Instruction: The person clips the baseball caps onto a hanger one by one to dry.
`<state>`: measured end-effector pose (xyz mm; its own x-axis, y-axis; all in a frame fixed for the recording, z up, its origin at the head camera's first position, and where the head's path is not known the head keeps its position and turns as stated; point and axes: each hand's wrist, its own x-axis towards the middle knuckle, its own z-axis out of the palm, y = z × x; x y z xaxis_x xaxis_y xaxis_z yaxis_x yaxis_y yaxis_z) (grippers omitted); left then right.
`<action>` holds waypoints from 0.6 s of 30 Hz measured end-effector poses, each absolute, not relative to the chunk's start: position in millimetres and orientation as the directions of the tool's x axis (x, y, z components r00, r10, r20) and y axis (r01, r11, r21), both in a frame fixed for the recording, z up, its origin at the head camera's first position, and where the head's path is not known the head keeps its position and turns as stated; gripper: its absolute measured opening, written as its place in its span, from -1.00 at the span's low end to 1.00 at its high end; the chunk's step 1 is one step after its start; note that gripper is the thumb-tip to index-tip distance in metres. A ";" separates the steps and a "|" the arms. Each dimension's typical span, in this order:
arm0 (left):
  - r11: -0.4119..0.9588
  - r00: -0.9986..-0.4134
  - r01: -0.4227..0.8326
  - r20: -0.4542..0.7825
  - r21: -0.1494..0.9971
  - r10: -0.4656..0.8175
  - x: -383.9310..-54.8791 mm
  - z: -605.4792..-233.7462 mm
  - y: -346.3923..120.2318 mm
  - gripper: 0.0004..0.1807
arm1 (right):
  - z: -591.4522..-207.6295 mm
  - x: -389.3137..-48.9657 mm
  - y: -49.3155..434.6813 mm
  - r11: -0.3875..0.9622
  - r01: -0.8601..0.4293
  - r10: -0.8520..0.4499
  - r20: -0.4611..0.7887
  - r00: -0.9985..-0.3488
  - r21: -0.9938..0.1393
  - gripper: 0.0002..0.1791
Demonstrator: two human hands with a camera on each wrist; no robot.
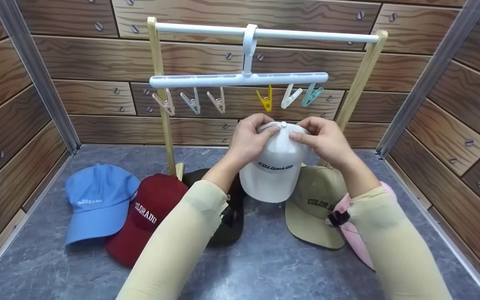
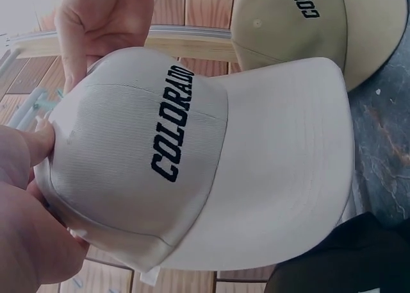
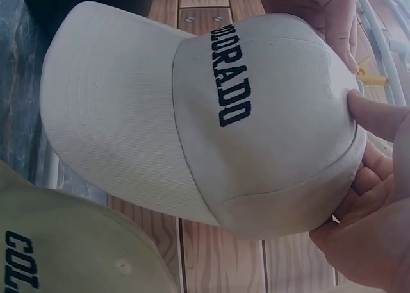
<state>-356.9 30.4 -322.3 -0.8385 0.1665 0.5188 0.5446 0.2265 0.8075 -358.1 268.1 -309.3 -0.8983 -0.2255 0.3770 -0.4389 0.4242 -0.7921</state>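
A white baseball cap [image 1: 274,177] with dark COLORADO lettering hangs brim down between both hands, above the table. My left hand [image 1: 248,139] pinches the crown on one side of the top button, thumb in front. On the other side my right hand [image 1: 325,137] pinches the crown likewise; in the right wrist view its thumb presses the white fabric. Just above the cap, a pale blue clip hanger [image 1: 240,79] hangs from a rack, with a yellow clip [image 1: 266,100], a white clip [image 1: 291,97] and a teal clip [image 1: 311,96] closest to the hands.
On the grey table lie a blue cap [image 1: 98,196], a dark red cap [image 1: 161,200], a dark cap [image 1: 233,225], a khaki cap [image 1: 319,187] and a pink cap [image 1: 358,246]. The rack has wooden posts [image 1: 361,79] and a white bar [image 1: 315,35]. Wood-patterned walls enclose the table.
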 end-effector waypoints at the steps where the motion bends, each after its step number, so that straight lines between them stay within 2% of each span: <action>1: 0.227 -0.840 0.543 0.517 0.809 0.164 -357.1 -321.8 30.3 -0.84 | -308.3 -357.9 267.6 0.425 -0.438 -0.224 0.377 -0.899 -0.792 -0.66; 18: 0.234 -0.814 0.580 0.560 0.780 0.152 -361.2 -313.5 28.1 -0.83 | -291.9 -358.1 265.0 0.452 -0.461 -0.253 0.386 -0.887 -0.764 -0.64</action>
<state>-361.2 28.1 -313.5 -0.8144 0.1516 0.5602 0.5802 0.2342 0.7801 -358.1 265.0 -291.9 -0.8872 -0.2532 0.3858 -0.4610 0.4515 -0.7639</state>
